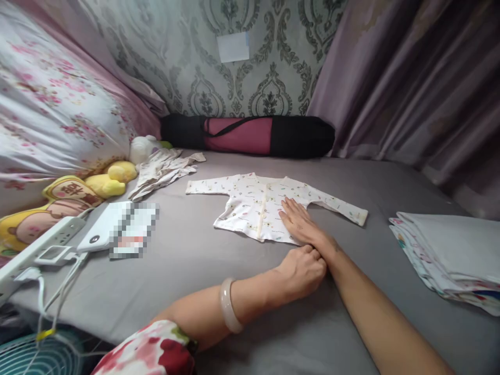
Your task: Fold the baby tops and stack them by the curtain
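A small white baby shirt (250, 203) with a scattered print lies spread out, front up, its two long sleeves stretched to the sides. My right hand (299, 221) rests flat on the shirt's right front, fingers extended. Just below it, my left hand (302, 270) is closed near the lower right hem, against my right wrist. Whatever its curled fingers hold, if anything, is hidden. A pale bangle (230, 304) circles my left forearm.
Crumpled light clothing (164, 169) and yellow plush toys (111, 179) lie at left, near a power strip (58, 239) with cables and a white box (105, 226). A long black-and-maroon bag (242, 136) lies along the wall. Folded cloths (453, 250) are stacked at right.
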The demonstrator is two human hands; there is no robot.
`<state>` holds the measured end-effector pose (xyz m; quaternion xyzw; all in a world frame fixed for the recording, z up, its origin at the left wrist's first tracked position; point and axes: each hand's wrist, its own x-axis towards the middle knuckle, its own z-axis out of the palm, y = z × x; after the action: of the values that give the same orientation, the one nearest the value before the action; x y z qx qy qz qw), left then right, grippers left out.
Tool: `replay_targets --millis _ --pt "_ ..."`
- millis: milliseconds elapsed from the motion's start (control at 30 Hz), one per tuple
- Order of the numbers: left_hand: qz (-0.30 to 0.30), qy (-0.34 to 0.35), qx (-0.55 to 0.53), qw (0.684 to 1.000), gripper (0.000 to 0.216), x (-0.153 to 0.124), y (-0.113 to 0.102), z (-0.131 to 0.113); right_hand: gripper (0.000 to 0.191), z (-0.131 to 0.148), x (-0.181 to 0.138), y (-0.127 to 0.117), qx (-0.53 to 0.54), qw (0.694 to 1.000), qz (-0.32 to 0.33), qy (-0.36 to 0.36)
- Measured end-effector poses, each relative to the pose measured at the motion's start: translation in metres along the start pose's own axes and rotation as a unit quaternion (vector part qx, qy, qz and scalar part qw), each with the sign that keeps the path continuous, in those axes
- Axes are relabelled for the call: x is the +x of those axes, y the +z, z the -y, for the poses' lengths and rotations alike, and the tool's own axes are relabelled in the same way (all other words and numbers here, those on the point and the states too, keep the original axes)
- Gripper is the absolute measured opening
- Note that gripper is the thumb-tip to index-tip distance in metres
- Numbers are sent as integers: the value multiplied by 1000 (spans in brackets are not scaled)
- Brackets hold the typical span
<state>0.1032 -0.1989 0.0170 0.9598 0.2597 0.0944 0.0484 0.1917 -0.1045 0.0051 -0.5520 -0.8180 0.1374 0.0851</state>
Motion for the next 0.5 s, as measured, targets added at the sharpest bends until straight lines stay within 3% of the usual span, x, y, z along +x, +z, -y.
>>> replay_targets --millis 133,233,300,400,500 --pt "-33 -16 -69 997 27 -9 -16 6 65 -3 -4 4 -59 998 -11 -28" --pt "-82 -114 -106 984 33 -22 -41 29 65 -3 -4 7 -88 995 -14 -34" --pt "-133 -202 -107 964 35 -39 -56 57 65 -2 -3 8 -95 995 -17 -36" --pt "-215 -383 -76 895 30 -72 -71 112 65 0 -3 8 -92 995 -24 -26" --pt "-220 -551 -83 801 27 -105 -70 159 65 2 -2 8 -92 995 -25 -18"
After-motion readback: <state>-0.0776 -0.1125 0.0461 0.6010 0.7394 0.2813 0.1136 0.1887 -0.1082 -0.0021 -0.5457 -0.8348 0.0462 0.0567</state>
